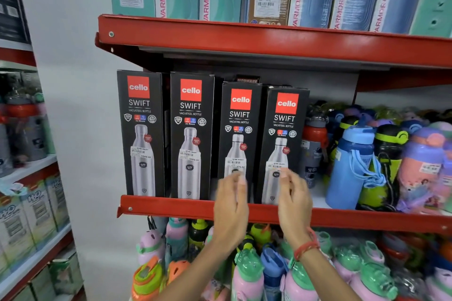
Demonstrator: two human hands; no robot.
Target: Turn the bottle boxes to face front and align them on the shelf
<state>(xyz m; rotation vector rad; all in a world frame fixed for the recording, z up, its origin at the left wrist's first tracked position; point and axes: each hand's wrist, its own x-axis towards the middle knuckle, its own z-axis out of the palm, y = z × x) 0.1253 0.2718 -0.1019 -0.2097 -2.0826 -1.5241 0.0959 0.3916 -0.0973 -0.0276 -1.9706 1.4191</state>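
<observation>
Head view: left hand (231,205) and right hand (294,203) hover open, fingers loosely spread and gripping nothing, in front of the red metal shelf lip (171,205). Just behind, four glossy black cardboard bottle boxes (215,137) stand upright, logos forward, the right pair shorter.

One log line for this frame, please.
boxes: four, fronts out | left hand: open, blurred | right hand: open, blurred | shelf: red
</observation>
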